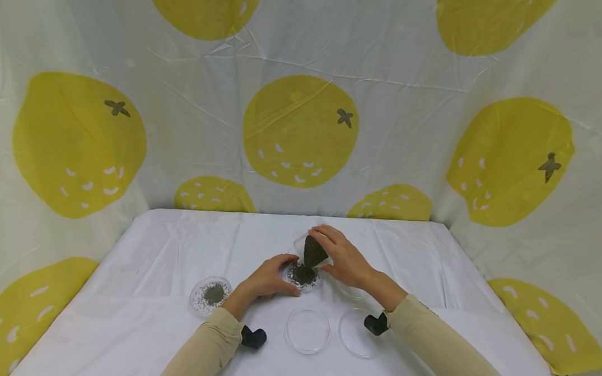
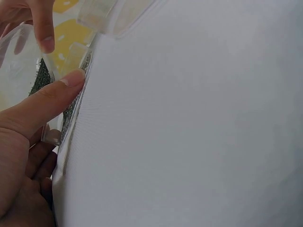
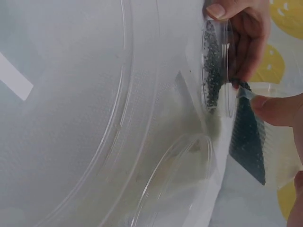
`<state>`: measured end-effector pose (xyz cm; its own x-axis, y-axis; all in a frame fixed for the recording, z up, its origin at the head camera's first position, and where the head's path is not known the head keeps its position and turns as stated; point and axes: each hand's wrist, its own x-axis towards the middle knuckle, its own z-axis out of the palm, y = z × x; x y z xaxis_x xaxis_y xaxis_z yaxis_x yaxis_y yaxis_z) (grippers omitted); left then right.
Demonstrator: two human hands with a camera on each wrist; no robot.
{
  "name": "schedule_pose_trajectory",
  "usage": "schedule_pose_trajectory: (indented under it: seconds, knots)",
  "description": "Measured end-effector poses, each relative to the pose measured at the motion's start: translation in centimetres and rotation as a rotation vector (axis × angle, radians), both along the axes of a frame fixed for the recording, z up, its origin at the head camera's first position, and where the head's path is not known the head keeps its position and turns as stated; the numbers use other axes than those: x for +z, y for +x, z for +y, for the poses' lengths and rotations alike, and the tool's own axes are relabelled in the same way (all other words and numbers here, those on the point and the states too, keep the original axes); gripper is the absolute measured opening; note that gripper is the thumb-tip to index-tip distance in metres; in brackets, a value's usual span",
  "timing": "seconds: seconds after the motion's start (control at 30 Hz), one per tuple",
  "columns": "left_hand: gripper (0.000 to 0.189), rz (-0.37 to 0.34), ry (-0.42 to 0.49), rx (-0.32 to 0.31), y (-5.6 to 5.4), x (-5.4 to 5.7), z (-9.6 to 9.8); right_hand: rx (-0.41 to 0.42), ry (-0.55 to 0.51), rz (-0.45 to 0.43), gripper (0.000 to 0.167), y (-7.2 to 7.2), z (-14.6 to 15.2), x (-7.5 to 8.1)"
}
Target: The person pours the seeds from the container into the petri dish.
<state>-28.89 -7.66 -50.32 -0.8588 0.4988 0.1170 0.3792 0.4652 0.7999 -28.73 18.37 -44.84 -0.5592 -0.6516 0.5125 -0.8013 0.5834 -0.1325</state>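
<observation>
My left hand (image 1: 268, 277) grips the rim of a round transparent petri dish (image 1: 317, 283) between thumb and fingers. The dish rests on the table, with dark green-black granules (image 1: 304, 274) heaped in its middle and scattered to its edge. Above it, my right hand (image 1: 347, 260) holds a transparent plastic container (image 1: 300, 243), tilted with its lower corner at the dish. More dark granules (image 3: 249, 137) lie gathered inside that corner. In the left wrist view, the left thumb (image 2: 52, 99) presses on the dish's edge.
To the left stands another petri dish (image 1: 194, 299) with a smaller heap of granules. Two transparent round dishes or lids, one central (image 1: 287, 329) and one further right (image 1: 341, 337), lie nearer me. A third transparent rim (image 1: 352, 294) shows partly under the right forearm. A lemon-print curtain (image 1: 203, 111) encloses the white table.
</observation>
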Motion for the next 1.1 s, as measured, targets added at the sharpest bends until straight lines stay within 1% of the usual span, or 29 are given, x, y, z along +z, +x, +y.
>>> schedule_pose_trajectory:
  seconds: [0.17,0.4,0.7,0.9,1.1]
  knots:
    - [0.089,0.007,-0.013,0.002,0.0,0.1,0.1,-0.042,-0.065,-0.104,0.099,-0.2,0.0,0.1]
    - [0.088,0.02,-0.005,-0.002,0.2,0.4,0.1,-0.094,-0.197,-0.283,0.096,-0.3,0.0,0.6]
    - [0.089,0.005,-0.004,0.001,0.2,0.3,0.1,-0.153,-0.323,-0.445,0.097,-0.2,0.0,1.0]
    - [0.089,-0.004,-0.003,-0.001,0.4,0.3,0.0,-0.171,-0.394,-0.543,0.097,0.0,-0.1,1.2]
    - [0.089,0.004,-0.001,-0.011,0.3,0.3,0.0,-0.208,-0.489,-0.673,0.099,-0.3,0.2,1.3]
